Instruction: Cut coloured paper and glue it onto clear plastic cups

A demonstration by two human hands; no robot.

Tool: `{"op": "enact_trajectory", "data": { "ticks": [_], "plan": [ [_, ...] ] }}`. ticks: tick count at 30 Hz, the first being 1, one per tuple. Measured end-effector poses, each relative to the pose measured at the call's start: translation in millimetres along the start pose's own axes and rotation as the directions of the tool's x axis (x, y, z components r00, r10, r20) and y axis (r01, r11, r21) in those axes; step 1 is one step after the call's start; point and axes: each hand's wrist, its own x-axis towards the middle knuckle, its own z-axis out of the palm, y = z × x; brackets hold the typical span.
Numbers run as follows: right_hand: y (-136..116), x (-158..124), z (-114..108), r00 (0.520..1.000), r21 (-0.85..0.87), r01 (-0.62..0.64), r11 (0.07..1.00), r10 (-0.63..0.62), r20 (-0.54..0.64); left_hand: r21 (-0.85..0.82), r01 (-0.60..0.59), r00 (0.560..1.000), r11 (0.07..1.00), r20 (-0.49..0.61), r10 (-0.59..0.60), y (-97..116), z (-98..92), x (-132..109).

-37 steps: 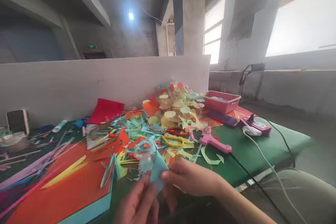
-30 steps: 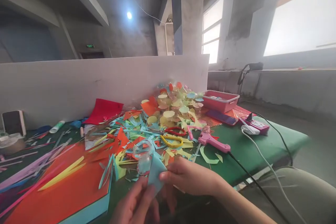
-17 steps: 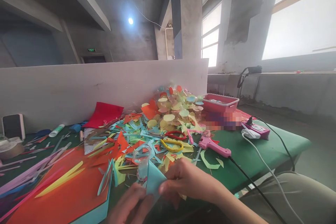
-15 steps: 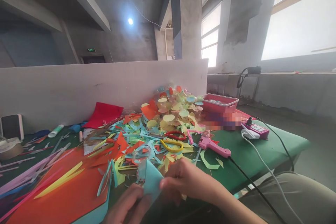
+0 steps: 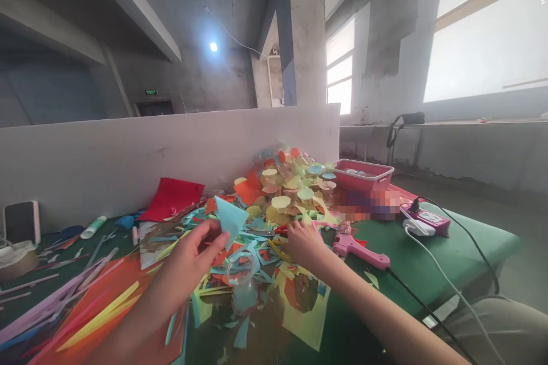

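My left hand (image 5: 208, 248) pinches a folded piece of light blue paper (image 5: 231, 218), its pointed corner upward, above the heap of scraps. Farther right, my right hand (image 5: 306, 242) lies over scissors with red and yellow handles (image 5: 277, 250); its fingers curl down onto the handles and hide part of them. Below and between the hands is a clear plastic cup-like piece (image 5: 244, 291) with a ring-shaped rim. A yellow-green paper sheet with a cut-out hole (image 5: 306, 322) lies under my right forearm.
Coloured paper scraps (image 5: 205, 291) cover the middle. Behind them rises a pile of paper discs and clear pieces (image 5: 295, 182). A pink glue gun (image 5: 363, 252) with a black cord, a power strip (image 5: 432, 222) and a pink basket (image 5: 363, 174) stand right. Orange sheets and strips (image 5: 103, 308) lie left.
My right hand has let go of the blue paper and moved forward to the scissors. My left hand has carried the paper up and forward. The view has shifted slightly.
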Motion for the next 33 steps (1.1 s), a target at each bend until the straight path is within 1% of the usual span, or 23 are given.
{"op": "enact_trajectory", "data": {
  "ticks": [3, 5, 8, 12, 15, 20, 25, 27, 28, 29, 31, 32, 33],
  "plan": [
    [5.1, 0.3, 8.4, 0.999, -0.007, 0.014, 1.0, -0.014, 0.039, -0.03, -0.093, 0.995, 0.995, 0.026, 0.094, 2.3, 11.0, 23.6],
    [6.8, -1.1, 8.8, 0.999, -0.011, 0.022, 1.0, -0.022, 0.043, -0.07, -0.116, 0.992, 0.991, 0.043, 0.119, -0.4, 17.7, 32.9],
    [5.5, -1.6, 6.6, 0.999, -0.012, 0.025, 1.0, -0.025, 0.046, -0.096, -0.101, 0.991, 0.99, 0.082, 0.109, -9.3, 22.4, 37.6],
    [1.5, -1.0, 3.8, 0.998, 0.011, 0.028, 1.0, -0.029, 0.047, -0.152, -0.098, 0.993, 0.983, 0.042, 0.106, -15.5, 20.6, 36.1],
    [-0.4, -1.5, 2.5, 0.999, 0.056, -0.009, 0.998, 0.007, 0.04, -0.188, -0.122, 0.991, 0.975, 0.026, 0.129, -9.7, 18.3, 38.9],
    [-2.3, -3.9, -0.3, 0.998, 0.187, -0.061, 0.98, 0.058, 0.021, -0.186, -0.188, 0.981, 0.964, 0.006, 0.193, 7.0, 16.0, 51.1],
    [1.9, 0.0, -5.9, 0.986, 0.387, -0.159, 0.908, 0.168, 0.011, -0.203, -0.241, 0.97, 0.949, -0.072, 0.231, 23.0, 12.2, 60.3],
    [4.6, 1.2, -10.5, 0.981, 0.512, -0.173, 0.842, 0.193, 0.014, -0.208, -0.241, 0.968, 0.948, -0.129, 0.217, 29.2, 6.8, 63.1],
    [5.3, 0.9, -13.2, 0.981, 0.609, -0.162, 0.776, 0.194, 0.014, -0.219, -0.232, 0.966, 0.948, -0.165, 0.198, 31.8, 3.1, 64.5],
    [5.5, 0.0, -16.0, 0.982, 0.715, -0.139, 0.685, 0.186, 0.013, -0.237, -0.222, 0.964, 0.946, -0.201, 0.176, 34.0, -0.6, 65.9],
    [4.2, -3.2, -20.5, 0.991, 0.887, -0.064, 0.458, 0.137, 0.001, -0.298, -0.212, 0.957, 0.931, -0.255, 0.136, 36.4, -6.7, 68.6],
    [3.0, -5.0, -21.9, 0.995, 0.931, -0.027, 0.364, 0.103, -0.012, -0.327, -0.208, 0.956, 0.922, -0.268, 0.121, 36.3, -8.0, 69.8],
    [1.6, -6.6, -22.6, 0.997, 0.951, 0.0, 0.309, 0.07, -0.023, -0.352, -0.204, 0.956, 0.914, -0.271, 0.109, 35.2, -7.6, 70.9]
  ]
}}
